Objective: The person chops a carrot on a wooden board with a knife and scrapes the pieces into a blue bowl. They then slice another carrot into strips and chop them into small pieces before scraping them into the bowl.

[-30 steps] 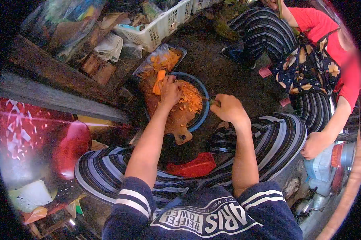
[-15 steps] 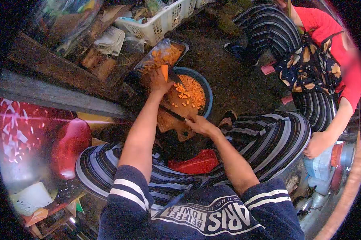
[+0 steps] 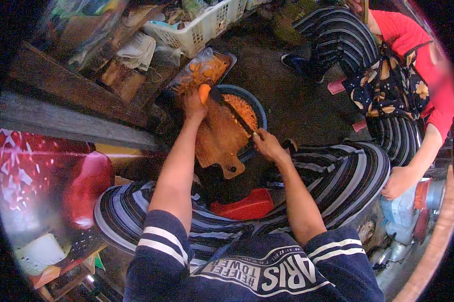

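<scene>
My left hand (image 3: pixel 194 106) grips an orange carrot piece (image 3: pixel 204 92) at the far left edge of a wooden cutting board (image 3: pixel 218 135). In my right hand (image 3: pixel 268 145) is the handle of a dark-bladed knife (image 3: pixel 243 121), its blade slanting up and left along the board's right edge. Beneath the board stands a blue basin (image 3: pixel 260 108), partly hidden, with small orange diced pieces (image 3: pixel 239 107) in it. Just beyond my left hand, a tray (image 3: pixel 231 64) holds larger orange pieces (image 3: pixel 212 69) and clear plastic.
A white plastic basket (image 3: pixel 199 35) stands behind the tray. Close to my lap is a red object (image 3: pixel 244 204). On the right sits another person in a red top (image 3: pixel 405 32), one hand near a pale blue container (image 3: pixel 400 209). Wooden beams (image 3: pixel 76 95) run along the left.
The knife and my right hand have moved right, to the board's basin side. Diced pieces that lay on the board are now off it, and its surface shows mostly bare.
</scene>
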A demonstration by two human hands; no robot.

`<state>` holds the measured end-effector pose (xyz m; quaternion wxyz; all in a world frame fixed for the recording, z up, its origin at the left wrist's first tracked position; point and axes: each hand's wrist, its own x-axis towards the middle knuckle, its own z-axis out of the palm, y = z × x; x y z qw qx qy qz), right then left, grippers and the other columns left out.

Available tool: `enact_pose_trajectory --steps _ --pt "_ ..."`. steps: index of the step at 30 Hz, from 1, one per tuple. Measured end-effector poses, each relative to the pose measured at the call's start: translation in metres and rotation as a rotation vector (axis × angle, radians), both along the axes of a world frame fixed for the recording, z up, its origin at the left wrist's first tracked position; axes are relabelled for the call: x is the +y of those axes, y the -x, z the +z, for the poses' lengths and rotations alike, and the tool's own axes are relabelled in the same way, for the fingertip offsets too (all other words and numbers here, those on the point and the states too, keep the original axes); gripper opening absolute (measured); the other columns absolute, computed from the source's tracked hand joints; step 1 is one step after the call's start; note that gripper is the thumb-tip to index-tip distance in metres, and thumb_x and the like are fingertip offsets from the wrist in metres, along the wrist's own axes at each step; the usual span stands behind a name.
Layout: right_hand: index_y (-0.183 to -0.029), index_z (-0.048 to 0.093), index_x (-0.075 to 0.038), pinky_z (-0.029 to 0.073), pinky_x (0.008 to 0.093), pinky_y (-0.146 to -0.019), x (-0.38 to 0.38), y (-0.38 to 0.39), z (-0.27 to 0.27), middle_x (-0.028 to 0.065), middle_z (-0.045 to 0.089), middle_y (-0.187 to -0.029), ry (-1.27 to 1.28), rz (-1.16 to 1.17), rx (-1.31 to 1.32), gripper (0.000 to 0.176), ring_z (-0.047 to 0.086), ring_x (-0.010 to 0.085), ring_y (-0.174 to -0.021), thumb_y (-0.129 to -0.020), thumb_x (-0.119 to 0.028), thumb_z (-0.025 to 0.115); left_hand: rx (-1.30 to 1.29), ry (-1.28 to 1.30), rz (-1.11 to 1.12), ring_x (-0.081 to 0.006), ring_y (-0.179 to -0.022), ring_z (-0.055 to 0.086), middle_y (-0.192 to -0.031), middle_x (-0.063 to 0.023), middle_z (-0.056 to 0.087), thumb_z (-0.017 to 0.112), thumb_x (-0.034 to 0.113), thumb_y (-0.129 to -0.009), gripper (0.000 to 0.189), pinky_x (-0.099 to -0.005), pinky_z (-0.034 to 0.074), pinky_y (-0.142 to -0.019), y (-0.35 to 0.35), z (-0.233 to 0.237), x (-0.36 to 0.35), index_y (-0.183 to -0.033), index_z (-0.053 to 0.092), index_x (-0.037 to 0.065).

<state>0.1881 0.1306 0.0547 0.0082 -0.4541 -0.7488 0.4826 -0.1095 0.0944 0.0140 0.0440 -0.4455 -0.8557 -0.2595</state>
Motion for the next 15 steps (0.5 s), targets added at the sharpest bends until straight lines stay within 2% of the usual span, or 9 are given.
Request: enact_pose_trajectory --steps 2,4,5,7,9,12,14,15 --pt "-0.111 0.053 -0.003 0.043 0.0442 -0.085 0.005 -0.004 0.004 0.0233 0.059 -0.102 -0.033 -0.025 0.05 0.041 0.054 0.0402 -0.099 -0.086 -0.035 0.047 -0.099 0.017 0.013 -0.0398 -0.1 0.051 -0.107 -0.022 0.052 0.075 0.016 -0.06 0.059 -0.0448 0.042 -0.086 0.005 0.0 -0.005 -0.109 0.046 0.0" --pt "-0.103 0.057 -0.003 0.047 0.0409 -0.075 0.01 -0.011 0.017 0.0185 0.064 -0.091 0.011 0.092 -0.032 0.038 0.061 0.0331 -0.086 -0.084 -0.034 0.049 -0.198 0.035 0.024 -0.0393 -0.099 0.051 -0.106 -0.0223 0.053 0.075 0.016 -0.061 0.059 -0.0448 0.043 -0.086 0.005 0.002 -0.009 -0.109 0.046 0.0" --pt "-0.103 0.057 -0.003 0.047 0.0409 -0.075 0.006 -0.01 0.034 0.0185 0.064 -0.091 0.012 0.091 -0.031 0.038 0.061 0.0331 -0.086 -0.084 -0.034 0.049 -0.27 0.048 0.084 -0.0391 -0.098 0.052 -0.105 -0.0225 0.054 0.074 0.015 -0.061 0.058 -0.0448 0.043 -0.085 0.006 0.007 -0.01 -0.11 0.046 0.001" --pt "-0.09 0.057 -0.004 0.044 0.0304 -0.06 -0.002 -0.011 0.06 0.0056 0.059 -0.076 0.262 0.285 -0.127 0.027 0.054 0.0145 -0.065 -0.084 -0.029 0.049 -0.342 0.06 0.142 -0.039 -0.096 0.053 -0.104 -0.0227 0.054 0.073 0.013 -0.061 0.057 -0.0448 0.044 -0.083 0.007 0.007 -0.015 -0.11 0.046 0.001" --pt "-0.089 0.057 -0.004 0.044 0.0299 -0.06 -0.007 -0.015 0.049 0.0052 0.059 -0.076 0.325 0.336 -0.14 0.027 0.053 0.0143 -0.065 -0.083 -0.029 0.05 -0.386 0.012 0.136 -0.0397 -0.093 0.054 -0.098 -0.0225 0.057 0.072 0.011 -0.061 0.054 -0.0454 0.044 -0.08 0.011 -0.001 -0.026 -0.107 0.047 0.001" --pt "-0.088 0.057 -0.004 0.043 0.0282 -0.061 -0.008 -0.016 0.031 0.0036 0.057 -0.075 0.388 0.389 -0.146 0.025 0.051 0.0133 -0.066 -0.082 -0.028 0.05 -0.365 0.06 0.21 -0.0397 -0.092 0.055 -0.093 -0.0221 0.058 0.071 0.01 -0.06 0.051 -0.0456 0.044 -0.078 -0.003 0.021 -0.036 -0.103 0.046 0.001" --pt "-0.088 0.056 -0.003 0.043 0.0274 -0.061 -0.004 -0.016 0.024 0.0032 0.056 -0.073 0.452 0.157 -0.063 0.025 0.051 0.0127 -0.065 -0.082 -0.027 0.05 -0.326 0.018 0.216 -0.0398 -0.092 0.055 -0.093 -0.0219 0.058 0.071 0.009 -0.059 0.05 -0.0457 0.044 -0.078 -0.007 0.016 -0.041 -0.102 0.047 0.001" --pt "-0.088 0.056 -0.003 0.043 0.0274 -0.061 -0.002 -0.015 0.02 0.0032 0.056 -0.073 0.452 0.159 -0.061 0.025 0.051 0.0127 -0.065 -0.082 -0.027 0.05 -0.289 -0.021 0.223 -0.04 -0.091 0.055 -0.092 -0.0217 0.058 0.07 0.009 -0.059 0.048 -0.0457 0.044 -0.078 -0.009 0.013 -0.045 -0.1 0.047 0.001"
